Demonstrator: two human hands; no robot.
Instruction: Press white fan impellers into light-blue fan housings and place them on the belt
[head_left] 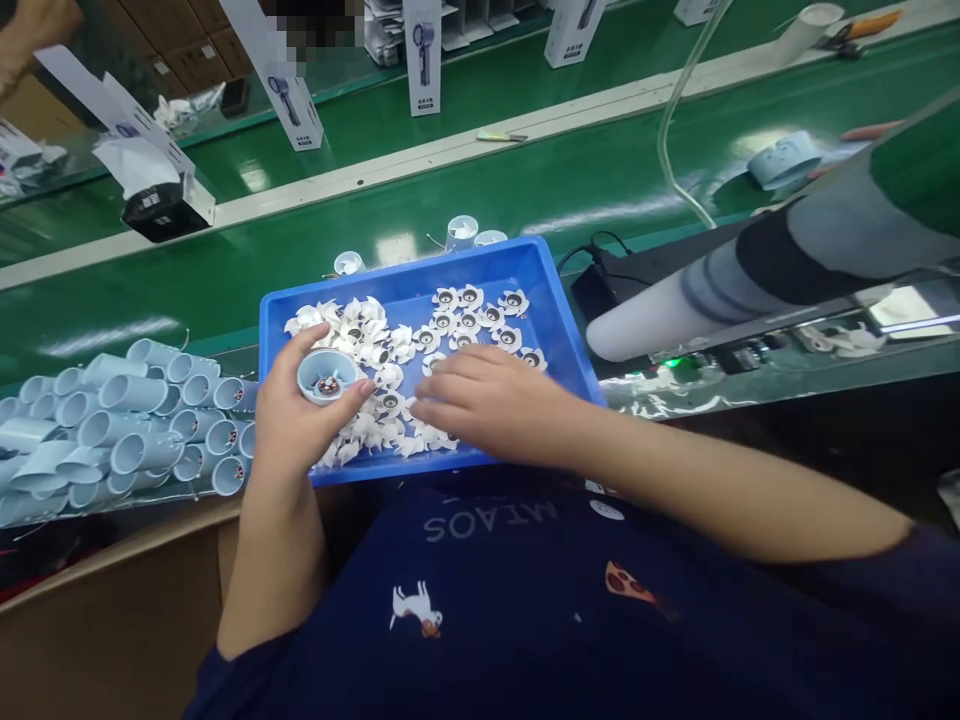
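Light-blue plastic cup (328, 378) sits cradled in the left hand (296, 425), fingers wrapped round its wall, above the lower-left part of a blue plastic tray (450, 262). Right hand (487, 395) lies with fingers loosely extended over white plastic vaned parts (397, 400) in the tray, gripping nothing visible. Cup and parts look light, stiff and thin-walled, the vanes probably brittle, so the cup seems best held by its outer wall.

A green conveyor belt (225, 290) runs past, upright white boxes printed with a handheld fan (424, 60) line its far side, and a clear plastic tube (675, 120) hangs near orange-handled scissors (855, 35)
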